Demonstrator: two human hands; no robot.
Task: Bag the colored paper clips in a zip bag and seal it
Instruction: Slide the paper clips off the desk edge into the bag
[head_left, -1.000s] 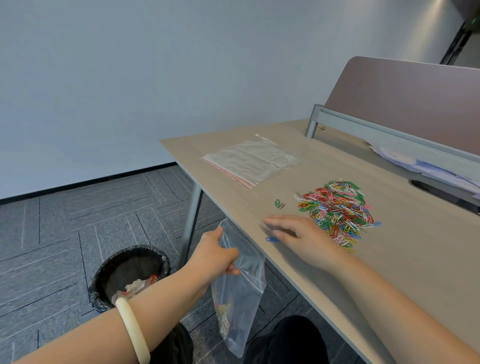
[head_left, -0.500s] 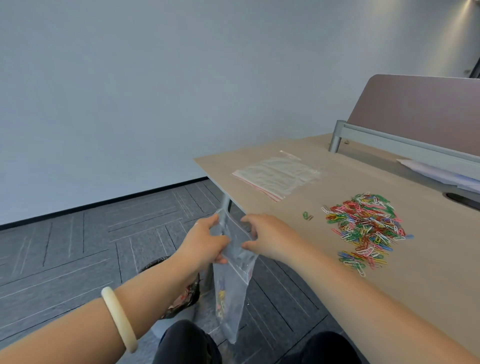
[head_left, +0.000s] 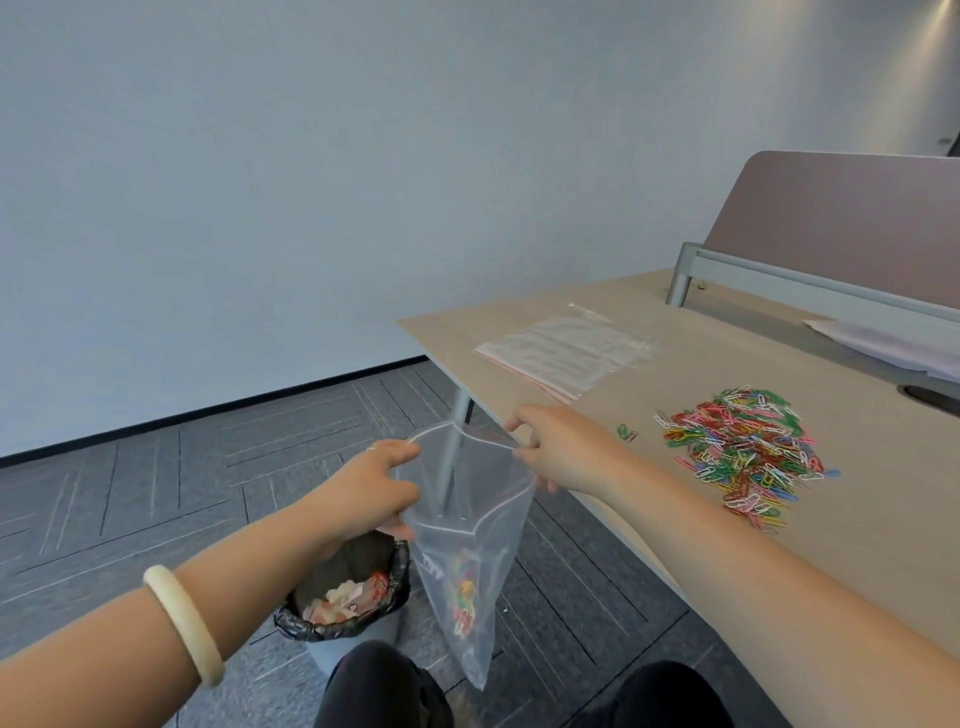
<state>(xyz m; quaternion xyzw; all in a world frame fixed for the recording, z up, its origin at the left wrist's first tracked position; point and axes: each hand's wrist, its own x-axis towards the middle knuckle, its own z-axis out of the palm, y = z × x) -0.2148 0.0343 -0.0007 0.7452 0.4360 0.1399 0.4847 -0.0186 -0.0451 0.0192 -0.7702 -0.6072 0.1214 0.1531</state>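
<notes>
A clear zip bag hangs in the air beside the desk's left edge, with several colored clips at its bottom. My left hand pinches the bag's left rim and my right hand pinches its right rim, so the mouth is spread open. A large pile of colored paper clips lies on the wooden desk to the right of my right hand. One or two stray green clips sit between my right hand and the pile.
A stack of spare flat zip bags lies farther back on the desk. A bin with a black liner stands on the floor under my left hand. A divider panel and white papers line the desk's far side.
My right hand left the desk top and took hold of the bag's right rim. Both hands then pulled apart, widening the bag's mouth. The camera turned left.
</notes>
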